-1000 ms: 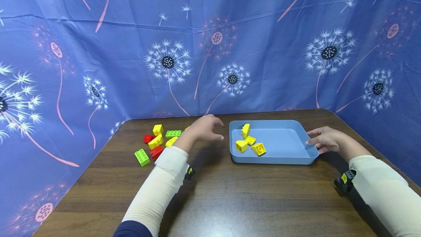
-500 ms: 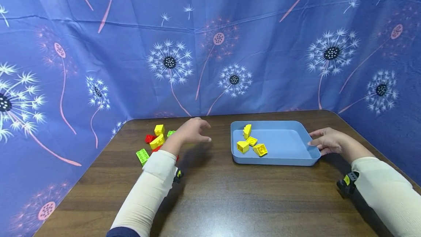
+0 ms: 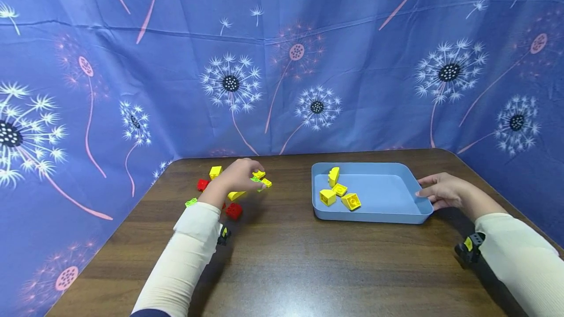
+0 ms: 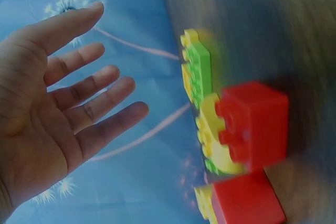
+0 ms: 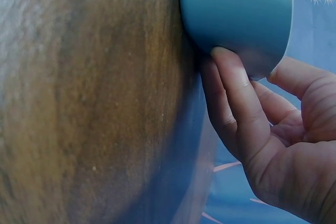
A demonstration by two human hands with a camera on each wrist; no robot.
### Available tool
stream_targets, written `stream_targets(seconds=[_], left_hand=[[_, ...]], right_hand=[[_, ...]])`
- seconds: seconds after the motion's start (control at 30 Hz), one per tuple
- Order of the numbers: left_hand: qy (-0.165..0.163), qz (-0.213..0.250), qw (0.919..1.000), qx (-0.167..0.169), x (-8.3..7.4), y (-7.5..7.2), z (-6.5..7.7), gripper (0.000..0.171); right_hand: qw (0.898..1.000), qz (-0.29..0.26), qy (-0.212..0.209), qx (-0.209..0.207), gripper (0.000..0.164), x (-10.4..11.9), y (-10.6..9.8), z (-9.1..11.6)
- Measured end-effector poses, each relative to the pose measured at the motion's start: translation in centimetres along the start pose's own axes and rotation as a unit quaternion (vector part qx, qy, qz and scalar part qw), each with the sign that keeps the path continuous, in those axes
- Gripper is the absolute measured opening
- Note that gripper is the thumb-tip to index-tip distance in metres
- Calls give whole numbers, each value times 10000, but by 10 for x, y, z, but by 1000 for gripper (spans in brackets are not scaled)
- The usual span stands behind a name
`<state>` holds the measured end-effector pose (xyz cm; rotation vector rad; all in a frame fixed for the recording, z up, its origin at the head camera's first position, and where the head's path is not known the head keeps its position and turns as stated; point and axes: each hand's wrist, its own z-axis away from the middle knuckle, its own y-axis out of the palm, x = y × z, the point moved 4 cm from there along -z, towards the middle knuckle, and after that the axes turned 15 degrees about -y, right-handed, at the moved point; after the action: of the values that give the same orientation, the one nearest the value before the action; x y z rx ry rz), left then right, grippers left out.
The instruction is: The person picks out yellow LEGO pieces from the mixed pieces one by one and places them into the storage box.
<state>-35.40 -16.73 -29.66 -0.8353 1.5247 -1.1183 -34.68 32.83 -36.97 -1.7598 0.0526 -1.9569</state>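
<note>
My left hand (image 3: pixel 238 177) hovers over the loose toy bricks at the left, its fingers spread and relaxed around nothing in the left wrist view. Below it lie a green brick (image 4: pixel 200 69), a curved yellow brick (image 4: pixel 216 140) and a red brick (image 4: pixel 262 124). The hand and wrist partly hide the pile in the head view. With its thumb at the rim and fingers against the outer wall, my right hand (image 3: pixel 449 192) grips the right end of the blue tray (image 3: pixel 387 192). Several yellow bricks (image 3: pixel 351 201) lie in the tray's left part.
A yellow brick (image 3: pixel 216 172), a red brick (image 3: pixel 203 185) and a light green brick (image 3: pixel 191 202) lie left of the left wrist. Another red brick (image 3: pixel 234 211) is just right of it. A patterned blue cloth (image 3: pixel 273 53) hangs behind the wooden table (image 3: pixel 304 263).
My left hand has moved left and slightly down, away from the tray and over the brick pile. The right hand keeps its grip on the tray; the head view has shifted slightly.
</note>
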Motion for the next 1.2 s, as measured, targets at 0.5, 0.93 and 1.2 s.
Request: stream_targets(seconds=[0.5, 0.93, 1.2], left_hand=[[-828, -495, 9941, 491, 59, 12, -10, 40], [-1090, -548, 9902, 679, 70, 15, -16, 40], [-729, -812, 9928, 491, 69, 17, -20, 29]], right_hand=[[10000, -56, 39, 5, 75, 1, 4, 1], [10000, -56, 61, 0, 77, 1, 3, 1], [9999, -60, 54, -66, 77, 1, 2, 1]])
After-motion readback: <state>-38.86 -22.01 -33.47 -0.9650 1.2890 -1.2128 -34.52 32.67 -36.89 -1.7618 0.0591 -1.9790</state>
